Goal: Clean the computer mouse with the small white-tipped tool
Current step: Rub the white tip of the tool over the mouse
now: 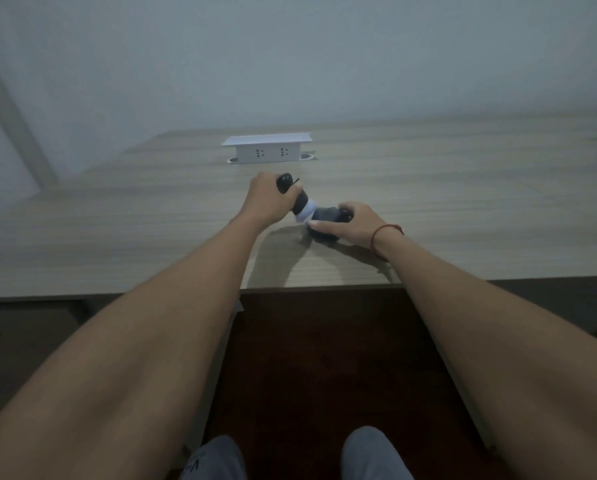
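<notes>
A dark computer mouse (pixel 326 216) lies on the wooden desk (pixel 463 209) near its front edge. My right hand (pixel 355 225) grips the mouse from the right, and a red string circles that wrist. My left hand (pixel 267 200) is closed around a small black tool (pixel 298 199) with a white tip. The tool is tilted, its white tip pressed against the left end of the mouse. Part of the mouse is hidden under my right fingers.
A white pop-up socket box (pixel 267 148) stands at the back middle of the desk. The desk's front edge (pixel 324 289) runs just below my wrists. A dark drawer unit (pixel 30 327) sits low on the left, and my knees show at the bottom.
</notes>
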`<state>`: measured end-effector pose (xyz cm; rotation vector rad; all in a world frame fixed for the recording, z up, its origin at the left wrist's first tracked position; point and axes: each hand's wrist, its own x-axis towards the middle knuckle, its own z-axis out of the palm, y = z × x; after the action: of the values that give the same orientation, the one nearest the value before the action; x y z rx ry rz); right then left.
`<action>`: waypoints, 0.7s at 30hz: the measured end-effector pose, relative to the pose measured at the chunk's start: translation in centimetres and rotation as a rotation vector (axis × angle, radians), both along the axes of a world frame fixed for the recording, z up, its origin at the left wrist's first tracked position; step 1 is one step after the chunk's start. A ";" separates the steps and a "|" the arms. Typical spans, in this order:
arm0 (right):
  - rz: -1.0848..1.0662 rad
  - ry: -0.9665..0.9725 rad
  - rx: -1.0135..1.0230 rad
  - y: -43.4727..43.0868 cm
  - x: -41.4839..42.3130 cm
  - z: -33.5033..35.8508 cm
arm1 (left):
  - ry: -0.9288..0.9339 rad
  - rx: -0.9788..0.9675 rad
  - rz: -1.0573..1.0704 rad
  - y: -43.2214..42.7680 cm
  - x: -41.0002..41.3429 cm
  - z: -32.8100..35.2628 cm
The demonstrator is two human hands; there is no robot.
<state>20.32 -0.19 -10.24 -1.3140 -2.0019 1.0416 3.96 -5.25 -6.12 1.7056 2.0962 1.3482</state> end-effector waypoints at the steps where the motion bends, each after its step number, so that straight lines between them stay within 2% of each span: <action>1: 0.001 0.012 0.008 0.0 -0.1 0.0 | -0.054 0.053 -0.008 0.0 0.1 0.3; 3: 0.014 0.035 0.004 0.0 -0.3 0.1 | -0.059 0.058 -0.039 0.3 0.3 0.5; 7: 0.036 0.048 -0.010 0.4 -0.4 0.0 | 0.134 -0.153 -0.045 0.6 -0.3 -0.3; 9: 0.046 0.050 -0.014 0.6 -0.4 -0.2 | 0.111 -0.103 -0.039 0.8 -0.5 -0.4; 12: 0.058 0.051 -0.013 1.0 -0.5 -0.2 | -0.058 -0.005 -0.043 1.2 0.0 -0.4; 14: 0.059 0.058 -0.035 1.1 -0.5 -0.2 | -0.026 -0.055 -0.056 1.5 0.3 -0.2; 17: 0.071 0.055 -0.043 1.2 -0.5 -0.2 | 0.125 -0.086 -0.049 2.1 0.8 0.9; 21: 0.100 0.055 -0.036 1.3 -0.4 -0.1 | 0.118 -0.074 -0.049 3.1 1.1 0.4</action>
<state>19.97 1.09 -10.38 -1.2013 -2.0344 1.1519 5.03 -2.18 -5.74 1.8353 2.1213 1.1681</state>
